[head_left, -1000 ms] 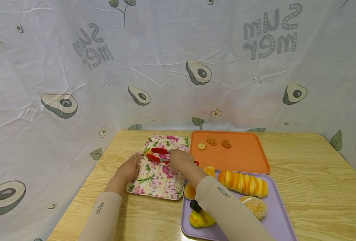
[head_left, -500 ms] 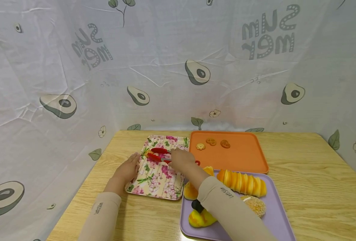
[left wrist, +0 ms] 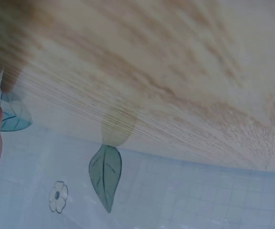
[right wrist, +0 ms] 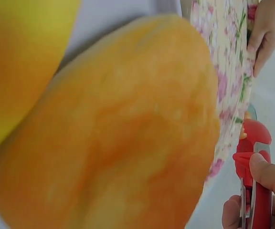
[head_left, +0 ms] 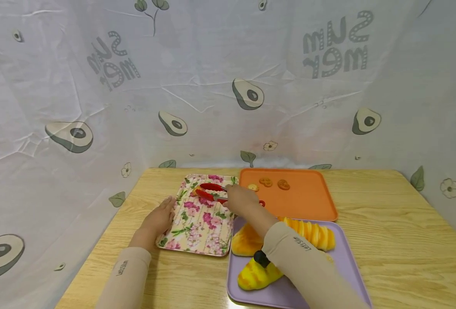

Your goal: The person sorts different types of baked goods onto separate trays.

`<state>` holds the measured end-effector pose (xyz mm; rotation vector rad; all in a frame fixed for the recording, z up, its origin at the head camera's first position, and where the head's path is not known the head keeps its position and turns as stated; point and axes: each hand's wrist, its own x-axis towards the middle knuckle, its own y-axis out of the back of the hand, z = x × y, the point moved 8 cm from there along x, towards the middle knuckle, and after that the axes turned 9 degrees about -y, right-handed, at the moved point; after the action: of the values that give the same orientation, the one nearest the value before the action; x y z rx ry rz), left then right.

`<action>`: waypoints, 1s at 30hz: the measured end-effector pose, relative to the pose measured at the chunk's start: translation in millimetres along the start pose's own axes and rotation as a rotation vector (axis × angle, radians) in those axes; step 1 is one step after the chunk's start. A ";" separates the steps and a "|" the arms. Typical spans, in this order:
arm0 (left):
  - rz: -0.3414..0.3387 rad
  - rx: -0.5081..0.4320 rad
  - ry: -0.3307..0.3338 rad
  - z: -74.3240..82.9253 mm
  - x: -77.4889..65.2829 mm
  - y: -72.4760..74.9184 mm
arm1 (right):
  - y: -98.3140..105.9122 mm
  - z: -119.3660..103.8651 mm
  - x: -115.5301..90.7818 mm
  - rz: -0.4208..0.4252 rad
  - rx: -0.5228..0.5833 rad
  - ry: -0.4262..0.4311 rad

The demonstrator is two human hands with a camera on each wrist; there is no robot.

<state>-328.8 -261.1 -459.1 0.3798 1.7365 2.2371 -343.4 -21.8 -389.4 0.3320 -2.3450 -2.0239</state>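
Observation:
In the head view, my right hand (head_left: 243, 199) grips red-tipped tongs (head_left: 211, 187) over the far left part of a floral tray (head_left: 197, 223). Between the tong tips is a small orange-yellow piece (head_left: 197, 191), mostly covered by them. The right wrist view shows the thumb pressed along the tongs (right wrist: 257, 131), with a bit of the piece at their tips. My left hand (head_left: 161, 219) rests along the floral tray's left edge, fingers extended. Only some fingers of that hand show in the left wrist view.
An orange tray (head_left: 301, 201) at the back bears pretzel-shaped biscuits (head_left: 265, 182) and a round biscuit (head_left: 253, 187). In front, a purple tray (head_left: 349, 266) holds a ridged loaf (head_left: 316, 234), an orange bun (head_left: 245, 242) and a yellow bread (head_left: 252, 277). A printed curtain (head_left: 212, 141) hangs behind.
The tongs, with the small piece between their tips, have moved right and farther back over the floral tray. My left hand stays at the tray's edge. The head view has turned slightly right.

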 end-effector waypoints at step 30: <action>0.002 -0.028 -0.005 -3.7 0.2 -3.5 | 32.7 127.0 -37.5 0.026 0.014 -0.072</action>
<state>-330.2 -263.4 -463.3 0.3812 1.7008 2.2580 -331.5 113.1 -372.7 0.2314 -2.3926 -2.0415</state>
